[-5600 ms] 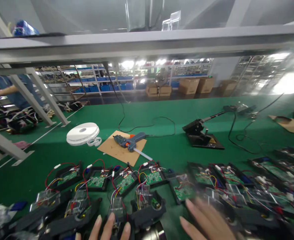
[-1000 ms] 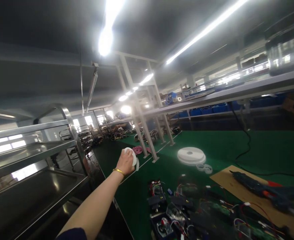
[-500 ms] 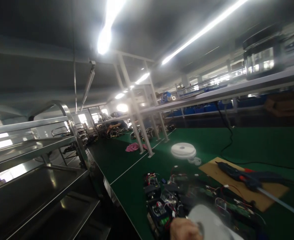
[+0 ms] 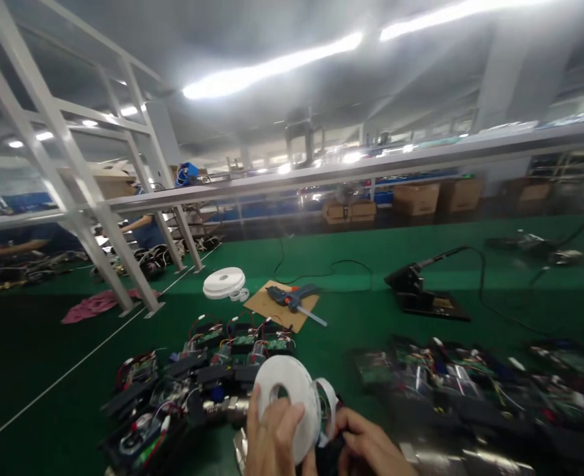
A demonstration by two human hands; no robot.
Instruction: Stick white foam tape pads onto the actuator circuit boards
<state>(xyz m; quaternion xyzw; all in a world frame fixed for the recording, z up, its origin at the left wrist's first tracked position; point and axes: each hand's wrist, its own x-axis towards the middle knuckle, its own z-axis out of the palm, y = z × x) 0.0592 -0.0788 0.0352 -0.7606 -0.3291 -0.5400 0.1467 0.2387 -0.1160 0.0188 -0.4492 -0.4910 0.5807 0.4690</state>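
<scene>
1. Our left hand point(image 4: 272, 439) grips a large flat white tape roll point(image 4: 288, 403) with an open round core, held on edge low in the middle of the view, thumb and fingers wrapped over its front face.
2. Our right hand point(image 4: 368, 446) sits just beside it, fingers curled at a smaller white tape ring point(image 4: 327, 406) that stands right behind the big roll; we cannot tell whether it actually pinches the ring.
3. Both rolls hang just above the green bench mat point(image 4: 361, 330), over a row of black housings with green circuit boards and red wires point(image 4: 212, 367).
4. Farther back lies a stack of white tape rolls point(image 4: 223, 282), and next to it a brown cardboard sheet point(image 4: 279, 305) carrying a blue-grey glue gun point(image 4: 294, 297).
5. A black soldering iron stand point(image 4: 415, 291) sits to the right of that, its cable trailing away.
6. A pink cloth point(image 4: 96, 304) lies at the left, beside the white frame legs point(image 4: 118, 264).
</scene>
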